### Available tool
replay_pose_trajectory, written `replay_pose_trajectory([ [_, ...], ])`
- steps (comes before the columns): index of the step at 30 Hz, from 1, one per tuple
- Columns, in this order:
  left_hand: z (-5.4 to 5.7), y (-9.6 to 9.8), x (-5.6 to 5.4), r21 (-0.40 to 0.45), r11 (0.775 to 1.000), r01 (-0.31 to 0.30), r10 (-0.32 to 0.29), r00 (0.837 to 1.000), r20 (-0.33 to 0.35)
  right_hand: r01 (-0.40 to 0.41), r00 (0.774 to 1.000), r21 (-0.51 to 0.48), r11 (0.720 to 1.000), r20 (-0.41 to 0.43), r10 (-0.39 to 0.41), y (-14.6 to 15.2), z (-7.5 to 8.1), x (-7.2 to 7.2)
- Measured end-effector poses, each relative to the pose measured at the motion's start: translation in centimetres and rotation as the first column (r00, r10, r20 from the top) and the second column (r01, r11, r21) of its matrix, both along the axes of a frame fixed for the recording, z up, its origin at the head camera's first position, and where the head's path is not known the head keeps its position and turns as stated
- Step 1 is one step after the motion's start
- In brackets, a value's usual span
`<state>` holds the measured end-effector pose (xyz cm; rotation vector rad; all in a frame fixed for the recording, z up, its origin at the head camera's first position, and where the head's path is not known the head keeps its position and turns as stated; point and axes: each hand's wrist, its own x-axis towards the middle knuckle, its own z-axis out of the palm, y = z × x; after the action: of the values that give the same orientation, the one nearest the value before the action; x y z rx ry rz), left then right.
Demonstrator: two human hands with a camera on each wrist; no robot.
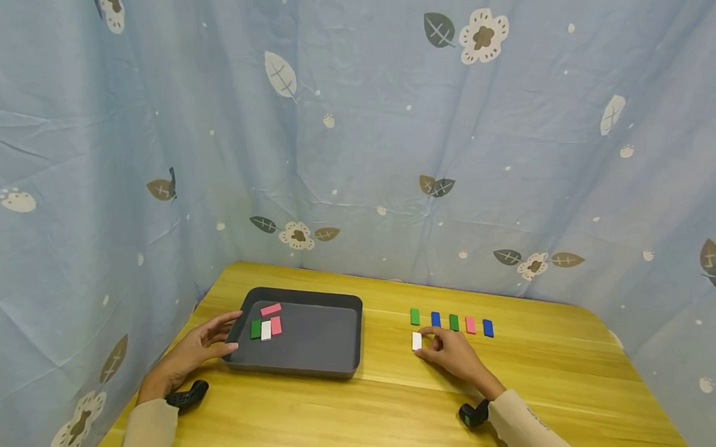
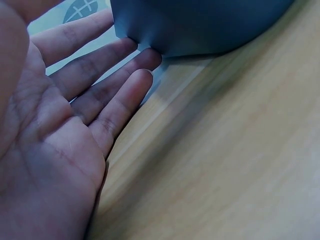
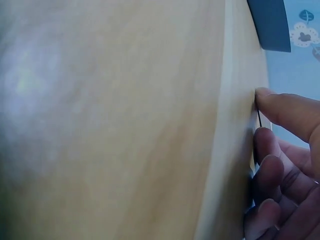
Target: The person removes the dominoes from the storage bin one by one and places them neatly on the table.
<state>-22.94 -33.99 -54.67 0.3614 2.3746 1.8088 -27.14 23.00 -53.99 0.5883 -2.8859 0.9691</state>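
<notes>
My left hand (image 1: 190,352) rests at the left side of a dark grey tray (image 1: 324,343), its fingers fairly straight. In the left wrist view, fingertips touch the outside of the tray's wall (image 2: 195,25). Inside the tray lie two pink tiles (image 1: 271,310), a green tile (image 1: 255,329) and a white tile (image 1: 266,331). To the right of the tray, my right hand (image 1: 456,357) pinches another white tile (image 1: 417,341) between thumb and forefinger, at or just above the table. The right wrist view shows the fingers low over the wood, the tile mostly hidden.
Beyond the right hand stretches a row of tiles: green (image 1: 415,316), blue (image 1: 436,319), green (image 1: 454,322), pink (image 1: 471,325) and blue (image 1: 488,328). The wooden table (image 1: 320,421) ends at a patterned blue curtain (image 1: 378,148) behind and beside it.
</notes>
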Motion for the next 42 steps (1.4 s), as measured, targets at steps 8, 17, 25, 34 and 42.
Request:
replay_pose_trajectory([
  [8, 0.1, 0.0, 0.1, -0.003, 1.000, 0.005, -0.005, 1.000, -0.012, -0.025, 0.999, -0.013, 1.000, 0.031, 0.026, 0.2, 0.4, 0.0],
  [17, 0.2, 0.2, 0.1, 0.005, 1.000, -0.012, 0.012, 1.000, 0.010, -0.050, 0.996, -0.109, 0.993, 0.065, 0.057, 0.5, 0.9, -0.4],
  [25, 0.4, 0.3, 0.1, -0.015, 1.000, -0.020, 0.021, 0.999, 0.036, -0.053, 0.997, -0.105, 0.993, 0.057, 0.059, -0.6, 2.6, -1.5],
  [34, 0.5, 0.3, -0.1, 0.001, 1.000, -0.009, 0.009, 1.000, 0.013, -0.126, 0.992, -0.106, 0.986, 0.000, 0.126, -3.6, 4.3, -2.8],
  [42, 0.5, 0.4, 0.0, 0.001, 1.000, -0.011, 0.011, 1.000, 0.011, -0.180, 0.984, -0.142, 0.973, -0.020, 0.179, -6.6, 5.3, -3.6],
])
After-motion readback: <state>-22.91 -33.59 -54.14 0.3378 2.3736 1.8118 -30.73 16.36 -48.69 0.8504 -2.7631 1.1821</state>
